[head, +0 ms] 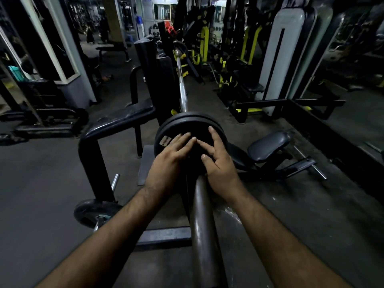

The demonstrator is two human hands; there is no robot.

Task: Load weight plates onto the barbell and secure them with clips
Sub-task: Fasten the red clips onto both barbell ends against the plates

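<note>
A steel barbell [182, 88] runs away from me across a black rack, and its thick near sleeve [204, 221] points at the camera. Two black weight plates [182, 124] sit side by side on that sleeve. My left hand [168, 161] lies flat on the outer plate's face, fingers spread beside a small white label. My right hand [218, 156] presses the same face on the right of the sleeve, fingers apart. Where the sleeve enters the plate is hidden by my hands. No clip is in view.
A black rack frame [97, 146] stands to the left, with a spare plate [93, 213] on a low peg near the floor. A padded seat [268, 146] lies low to the right. Yellow-and-black machines [203, 44] fill the back, and a white-cased machine [278, 59] stands at right.
</note>
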